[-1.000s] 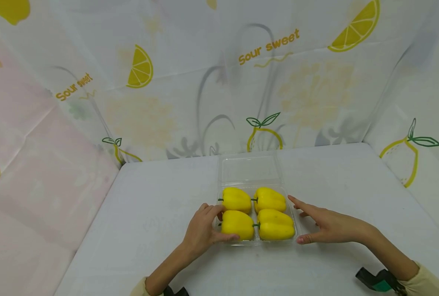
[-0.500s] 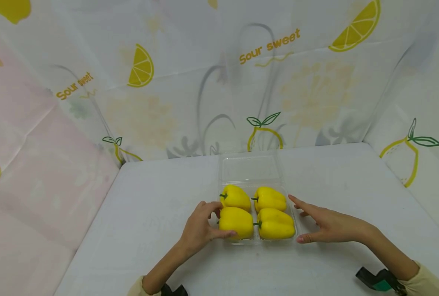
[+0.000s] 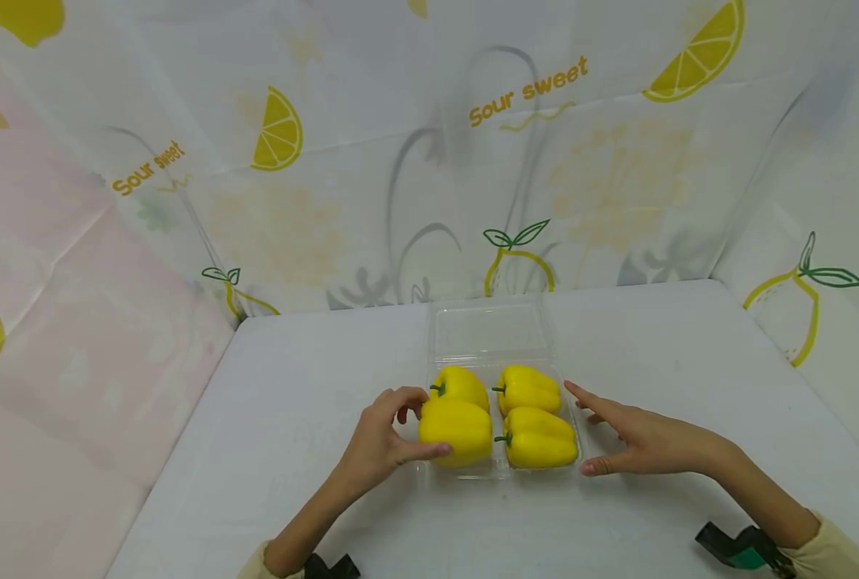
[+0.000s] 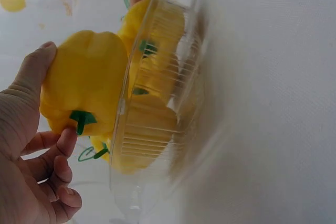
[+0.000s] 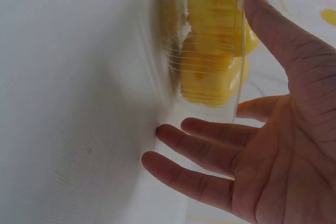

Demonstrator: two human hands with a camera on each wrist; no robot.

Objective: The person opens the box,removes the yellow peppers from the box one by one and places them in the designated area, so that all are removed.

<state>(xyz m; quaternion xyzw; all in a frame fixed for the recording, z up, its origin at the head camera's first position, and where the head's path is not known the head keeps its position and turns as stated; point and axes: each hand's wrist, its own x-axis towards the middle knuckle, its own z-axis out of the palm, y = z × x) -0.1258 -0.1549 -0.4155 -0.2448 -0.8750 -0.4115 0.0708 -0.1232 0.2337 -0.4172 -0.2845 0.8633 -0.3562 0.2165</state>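
Observation:
My left hand [image 3: 379, 438] grips a yellow bell pepper [image 3: 457, 434] with a green stem, thumb on the near side and fingers on the far side. In the left wrist view this pepper [image 4: 86, 74] is raised above the rim of a clear plastic clamshell container [image 4: 130, 190]. Three more yellow peppers sit inside: one at back left [image 3: 461, 383], one at back right [image 3: 529, 389] and one at front right [image 3: 541, 439]. Beside the container's right wall is my right hand [image 3: 639, 438], fingers extended and thumb apart; the right wrist view shows its thumb tip near the rim.
The container's clear lid [image 3: 489, 331] lies folded back behind the peppers. A white table [image 3: 314, 402] surrounds the container. Lemon-printed cloth [image 3: 371, 161] hangs at the back and both sides.
My left hand has lifted the front-left pepper and moved slightly left with it. The back-left pepper has shifted a little, its stem now facing forward. My right hand has stayed in place.

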